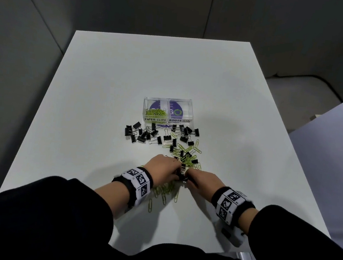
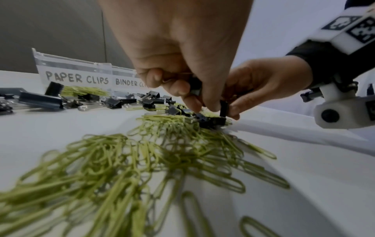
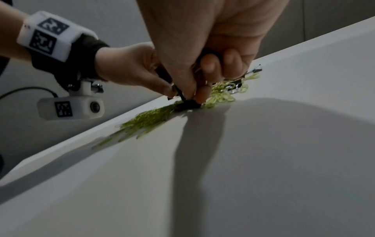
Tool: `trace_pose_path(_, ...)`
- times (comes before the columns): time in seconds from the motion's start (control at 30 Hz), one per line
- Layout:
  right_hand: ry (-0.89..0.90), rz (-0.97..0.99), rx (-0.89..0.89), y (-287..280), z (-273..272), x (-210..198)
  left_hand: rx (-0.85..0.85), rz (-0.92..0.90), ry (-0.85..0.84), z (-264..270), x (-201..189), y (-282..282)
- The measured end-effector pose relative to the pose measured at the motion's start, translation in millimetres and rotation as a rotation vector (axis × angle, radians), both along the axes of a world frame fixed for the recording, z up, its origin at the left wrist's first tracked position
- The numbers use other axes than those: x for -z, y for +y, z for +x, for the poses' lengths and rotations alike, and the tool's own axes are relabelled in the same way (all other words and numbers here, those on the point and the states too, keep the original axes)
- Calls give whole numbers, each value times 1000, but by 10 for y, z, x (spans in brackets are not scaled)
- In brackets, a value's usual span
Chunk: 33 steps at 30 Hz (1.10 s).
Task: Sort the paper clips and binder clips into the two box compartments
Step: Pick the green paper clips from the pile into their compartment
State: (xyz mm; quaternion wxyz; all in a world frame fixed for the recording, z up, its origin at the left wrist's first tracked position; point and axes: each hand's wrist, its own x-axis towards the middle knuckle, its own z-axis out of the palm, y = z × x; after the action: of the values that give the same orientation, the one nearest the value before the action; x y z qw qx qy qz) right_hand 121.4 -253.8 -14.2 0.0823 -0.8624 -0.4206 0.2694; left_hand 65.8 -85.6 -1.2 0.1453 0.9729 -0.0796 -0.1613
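Observation:
A clear two-part box (image 1: 166,121) stands mid-table. Its left part, marked PAPER CLIPS, holds green paper clips (image 1: 156,112); the right part, marked BINDER CLIPS, looks bare. Black binder clips (image 1: 143,134) lie scattered just in front of it. A heap of green paper clips (image 2: 113,162) lies under my wrists, mixed with more black clips (image 1: 187,155). My left hand (image 1: 175,169) and right hand (image 1: 189,174) meet over this heap. The left hand's curled fingers (image 2: 178,89) hold black binder clips (image 2: 195,87). The right hand (image 3: 194,94) pinches a binder clip (image 2: 223,109) at the table surface.
The white table (image 1: 108,81) runs wide to the left, right and behind the box. Its near edge is by my sleeves (image 1: 53,212). Grey walls surround it, and a pale surface (image 1: 332,145) sits off the right side.

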Motion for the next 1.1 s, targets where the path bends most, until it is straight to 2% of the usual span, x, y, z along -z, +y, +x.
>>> trace_pose_path(0.27, 34, 142, 158, 144, 366, -240, -182, -127, -66, 29, -139, 454)
trace_pose_path(0.47, -44, 136, 297, 613, 913, -247, -335, -61, -56, 395, -157, 847)
trace_pose_path(0.57, -64, 120, 343, 750, 1097, -214, -361, -35, -51, 536, -121, 957)
trace_pose_path(0.67, -64, 97, 349, 796, 1169, -183, -339, 49, -59, 594, -53, 1000)
trace_pose_path(0.77, -189, 78, 297, 726, 1148, -146, -294, 133, -144, 605, 23, 959)
trace_pose_path(0.87, -260, 122, 191, 628, 997, -123, -129, 124, -207, 594, 68, 777)
trace_pose_path(0.97, -206, 74, -24, 584, 790, -65, 81, 174, -158, 547, 110, 598)
trace_pose_path(1.03, -200, -24, -89, 613, 713, -37, 105, 230, -134, 500, 153, 573)
trace_pose_path(1.1, -223, -91, -73, 681, 693, -27, 80, 253, -115, 430, 185, 598)
